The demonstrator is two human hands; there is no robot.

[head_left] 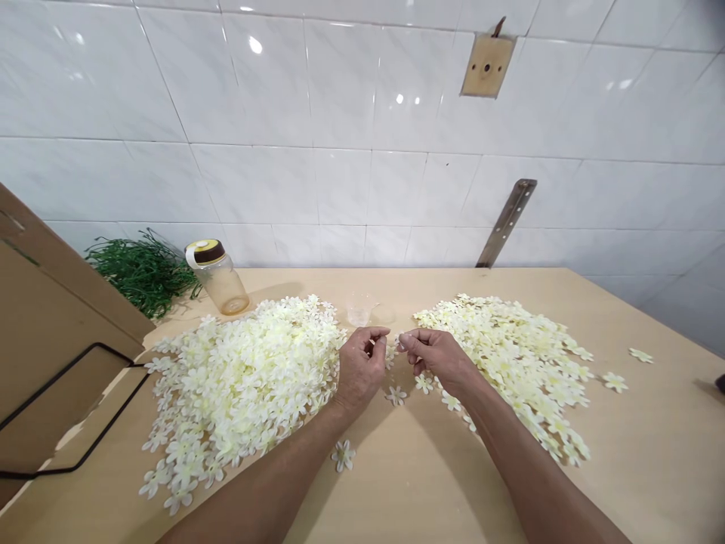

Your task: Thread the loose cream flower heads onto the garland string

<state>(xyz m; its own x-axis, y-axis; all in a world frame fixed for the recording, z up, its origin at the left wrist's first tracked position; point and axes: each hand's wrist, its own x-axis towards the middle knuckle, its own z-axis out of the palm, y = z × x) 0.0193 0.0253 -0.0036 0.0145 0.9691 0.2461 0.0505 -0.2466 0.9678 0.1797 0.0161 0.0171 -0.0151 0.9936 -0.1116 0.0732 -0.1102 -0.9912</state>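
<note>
Two heaps of pale yellow-white fabric flower petals lie on a light wooden table (pixel 651 468): a big left heap (pixel 238 385) and a flatter right heap (pixel 521 355). My left hand (pixel 359 366) and my right hand (pixel 433 355) meet between the heaps, just above the table. Both hands are closed in a pinch, fingertips almost touching each other, with a small white flower piece (pixel 392 347) between them. Single flowers (pixel 395 395) lie below the hands, and another one (pixel 343 455) sits near my left forearm.
A small clear cup (pixel 360 308) stands behind the hands. A bottle with a brown and yellow lid (pixel 218 278) and green plastic foliage (pixel 141 272) are at the back left. A cardboard box with black strap (pixel 50 363) fills the left. White tiled wall behind.
</note>
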